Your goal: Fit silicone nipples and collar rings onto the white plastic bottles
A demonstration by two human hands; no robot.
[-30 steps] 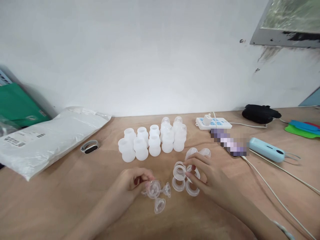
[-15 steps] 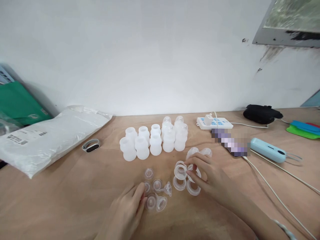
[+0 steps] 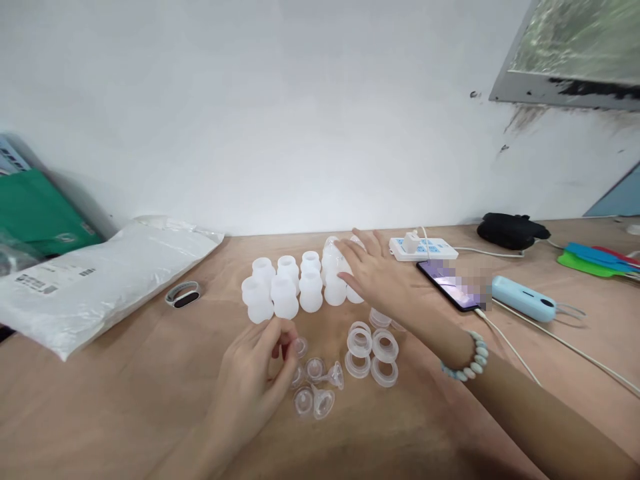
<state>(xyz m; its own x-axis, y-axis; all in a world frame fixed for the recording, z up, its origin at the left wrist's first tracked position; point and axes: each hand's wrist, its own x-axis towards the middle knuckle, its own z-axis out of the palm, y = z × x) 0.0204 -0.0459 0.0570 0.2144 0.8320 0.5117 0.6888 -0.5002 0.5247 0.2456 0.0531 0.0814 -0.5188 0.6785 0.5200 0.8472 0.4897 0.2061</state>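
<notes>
My left hand (image 3: 257, 377) has its thumb and fingers pinched at the left edge of a clear baby bottle nipple (image 3: 301, 347). More clear nipples (image 3: 315, 369) lie in a loose group just right of that hand, some upright and some on their sides. Stretched over the domed clear caps at the right end of the bottle group is my right hand (image 3: 367, 270), fingers spread; it partly hides those capped bottles (image 3: 334, 290). Frosted white open bottles (image 3: 285, 297) stand in two rows to the left. Translucent screw rings (image 3: 385, 347) lie below my right forearm.
A white plastic parcel (image 3: 110, 273) and a fitness band (image 3: 184, 295) lie on the left. Along the right are a power strip (image 3: 440, 249), a phone (image 3: 447, 283), a light-blue device (image 3: 523, 299), cables and a black case (image 3: 513, 231). Loose domed caps are partly hidden under my right wrist.
My right hand has moved from the rings up and left to the capped bottles. The left hand has shifted up to the rearmost nipple.
</notes>
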